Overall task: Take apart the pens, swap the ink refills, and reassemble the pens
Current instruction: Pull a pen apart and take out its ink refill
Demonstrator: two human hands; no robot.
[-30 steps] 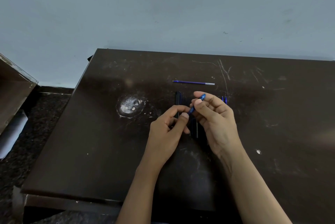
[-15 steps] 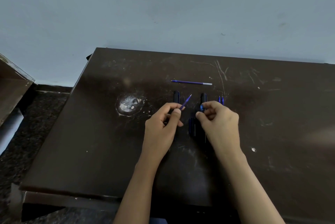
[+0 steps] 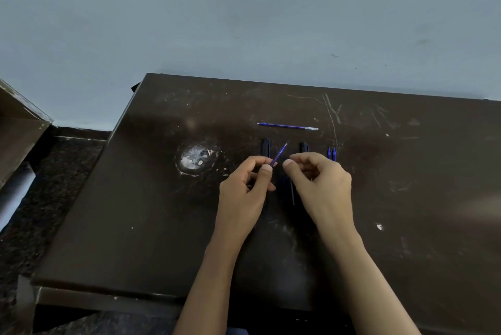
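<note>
My left hand [image 3: 244, 188] pinches a thin blue ink refill [image 3: 279, 155] whose tip points up and to the right. My right hand [image 3: 318, 185] hovers just right of it with fingers loosely curled, and I see nothing in it. A second blue refill [image 3: 287, 126] lies flat farther back on the dark table [image 3: 406, 199]. Two black pen pieces [image 3: 265, 148] [image 3: 303, 146] lie beyond my fingers, partly hidden. Another black pen part [image 3: 292, 192] lies between my hands. Two small blue pen tips [image 3: 331, 153] lie at the right.
A worn whitish patch [image 3: 195, 159] marks the table left of the pens. The table's left edge drops to a dark speckled floor [image 3: 54, 185]. A wooden piece of furniture [image 3: 19, 128] stands at far left. A pale wall [image 3: 244, 23] rises behind.
My right hand let go of the blue pen tip section it pulled off the refill and lifted back toward the refill. My left hand keeps hold of the bare refill.
</note>
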